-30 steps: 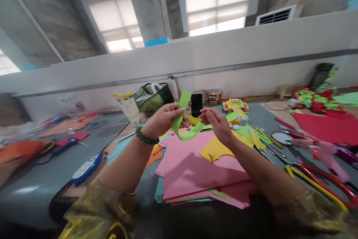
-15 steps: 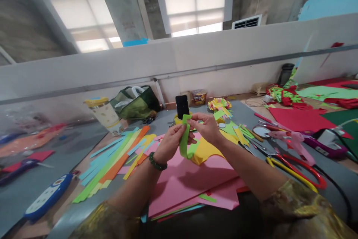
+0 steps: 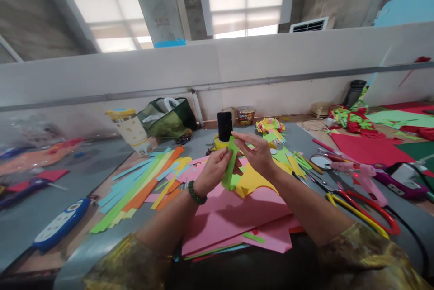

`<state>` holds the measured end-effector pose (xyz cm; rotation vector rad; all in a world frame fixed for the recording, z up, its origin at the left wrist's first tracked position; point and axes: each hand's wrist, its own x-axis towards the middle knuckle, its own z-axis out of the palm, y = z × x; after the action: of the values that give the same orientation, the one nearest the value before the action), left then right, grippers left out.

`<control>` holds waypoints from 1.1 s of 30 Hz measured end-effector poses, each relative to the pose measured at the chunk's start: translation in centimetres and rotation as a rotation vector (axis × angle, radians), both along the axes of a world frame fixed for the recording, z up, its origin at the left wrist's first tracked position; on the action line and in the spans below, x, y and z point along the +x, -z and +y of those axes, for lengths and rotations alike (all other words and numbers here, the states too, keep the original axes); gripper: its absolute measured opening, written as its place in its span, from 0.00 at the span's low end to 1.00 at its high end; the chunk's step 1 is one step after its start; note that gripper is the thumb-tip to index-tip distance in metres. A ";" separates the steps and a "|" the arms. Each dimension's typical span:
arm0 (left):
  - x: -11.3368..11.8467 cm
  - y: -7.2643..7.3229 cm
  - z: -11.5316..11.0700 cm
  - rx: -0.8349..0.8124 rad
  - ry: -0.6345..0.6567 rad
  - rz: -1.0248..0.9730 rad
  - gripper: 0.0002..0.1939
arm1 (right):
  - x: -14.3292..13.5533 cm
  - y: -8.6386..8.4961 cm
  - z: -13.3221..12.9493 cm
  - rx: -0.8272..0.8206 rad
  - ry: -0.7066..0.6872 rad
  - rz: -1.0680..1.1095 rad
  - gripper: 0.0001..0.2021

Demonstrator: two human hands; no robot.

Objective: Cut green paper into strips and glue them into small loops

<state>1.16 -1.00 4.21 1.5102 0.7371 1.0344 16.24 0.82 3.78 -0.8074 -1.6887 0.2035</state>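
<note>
A green paper strip (image 3: 231, 168) stands tilted between my hands, above the stacked pink paper sheets (image 3: 233, 220). My left hand (image 3: 217, 167), with a dark bead bracelet at the wrist, pinches the strip between thumb and fingers around its middle. The fingertips of my right hand (image 3: 255, 150) are closed at the strip's top end; exactly how they grip it is hard to see. Yellow paper (image 3: 254, 184) lies beneath my hands on the pink sheets. Just behind them a black phone (image 3: 224, 126) stands upright on a yellow holder.
Coloured paper strips (image 3: 144, 190) are spread to the left, near a tumbler (image 3: 130, 134) and a blue-and-white case (image 3: 63, 225). To the right lie large scissors (image 3: 368, 211), a pink glue gun (image 3: 366, 177) with its cord, and red paper (image 3: 366, 147). A paper flower (image 3: 269, 125) sits farther back.
The strip's top end was bent over toward the right and now looks straighter and more upright. My right fingertips have shifted to its top edge. The view has moved slightly.
</note>
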 end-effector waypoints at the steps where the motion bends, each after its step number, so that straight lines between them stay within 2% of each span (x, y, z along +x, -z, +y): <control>1: 0.0 0.0 0.0 -0.001 0.001 -0.006 0.29 | 0.0 0.0 0.0 0.015 0.004 -0.013 0.12; 13: 0.0 -0.1 0.0 0.012 -0.029 0.042 0.24 | 0.3 0.1 0.2 0.043 0.009 -0.071 0.13; 17: 0.1 0.0 0.0 0.023 -0.015 0.022 0.26 | 0.1 0.2 0.2 0.061 -0.008 -0.039 0.13; 23: 0.0 0.0 0.0 0.022 -0.019 0.035 0.28 | -0.2 0.0 0.1 -0.024 0.011 0.041 0.12; 28: -0.1 0.2 0.2 0.024 -0.017 0.031 0.28 | -0.2 -0.4 -0.2 -0.064 -0.065 0.112 0.10; 33: 0.0 0.2 0.1 0.028 -0.015 0.033 0.28 | -0.2 -0.8 -0.2 -0.216 -0.157 0.241 0.11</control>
<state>1.12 -0.87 4.04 1.5510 0.7612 1.0366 16.05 0.62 4.55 -0.7745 -1.5179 0.5770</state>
